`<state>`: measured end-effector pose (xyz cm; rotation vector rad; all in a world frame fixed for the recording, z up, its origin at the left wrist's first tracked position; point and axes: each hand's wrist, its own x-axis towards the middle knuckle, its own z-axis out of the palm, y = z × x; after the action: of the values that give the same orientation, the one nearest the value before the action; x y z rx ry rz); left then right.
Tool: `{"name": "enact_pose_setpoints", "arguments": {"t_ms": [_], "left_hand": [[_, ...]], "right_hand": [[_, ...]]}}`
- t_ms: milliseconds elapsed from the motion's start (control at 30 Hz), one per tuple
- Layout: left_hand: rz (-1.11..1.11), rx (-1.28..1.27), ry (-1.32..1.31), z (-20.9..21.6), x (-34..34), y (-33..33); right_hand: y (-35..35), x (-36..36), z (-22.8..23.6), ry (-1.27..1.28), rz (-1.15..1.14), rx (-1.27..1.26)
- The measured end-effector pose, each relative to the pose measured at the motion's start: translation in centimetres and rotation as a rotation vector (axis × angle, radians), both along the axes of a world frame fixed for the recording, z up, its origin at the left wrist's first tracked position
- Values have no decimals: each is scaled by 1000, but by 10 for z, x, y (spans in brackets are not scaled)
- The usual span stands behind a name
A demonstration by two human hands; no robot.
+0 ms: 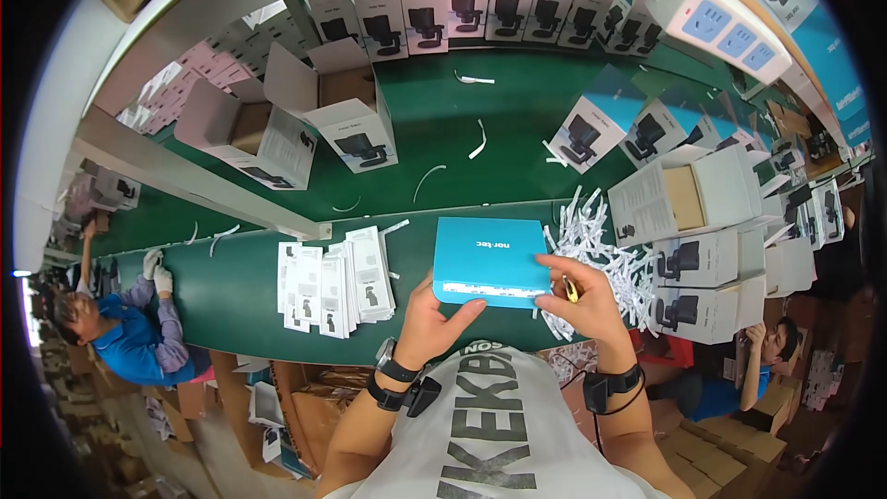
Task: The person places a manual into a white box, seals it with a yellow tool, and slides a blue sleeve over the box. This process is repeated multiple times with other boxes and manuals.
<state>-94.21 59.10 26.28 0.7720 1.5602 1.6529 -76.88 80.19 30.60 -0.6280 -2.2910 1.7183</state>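
Note:
A teal box with a white printed strip along its near edge is held over the green bench in front of me. Its near left corner is gripped by my left hand, thumb along the near edge. My right hand has its fingers at the box's right side, thumb and forefinger curled near the corner. A small gold-coloured thing shows between those fingers; its kind is unclear. White paper strips lie heaped just beyond my right hand. Stacks of white printed leaflets rest left of the box.
Open white cartons stand at the far left, with more cartons stacked right. A conveyor belt runs beyond the bench edge, before a row of upright boxes. A metal post and power strip flank it. Co-workers sit both sides.

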Motion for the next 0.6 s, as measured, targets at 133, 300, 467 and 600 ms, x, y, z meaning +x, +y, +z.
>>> {"name": "enact_pose_setpoints", "arguments": {"t_ms": [133, 300, 467, 600], "left_hand": [[21, -65, 77, -14, 2, -10], [10, -42, -137, -35, 3, -17], [-136, 7, -97, -23, -13, -16], [-190, 40, -87, -21, -16, -18]], "right_hand": [[-10, -13, 25, 16, -6, 251], [-22, -54, 34, 194, 147, 606], [-34, -109, 17, 394, 315, 696], [-37, -123, 10, 437, 323, 671]]}}
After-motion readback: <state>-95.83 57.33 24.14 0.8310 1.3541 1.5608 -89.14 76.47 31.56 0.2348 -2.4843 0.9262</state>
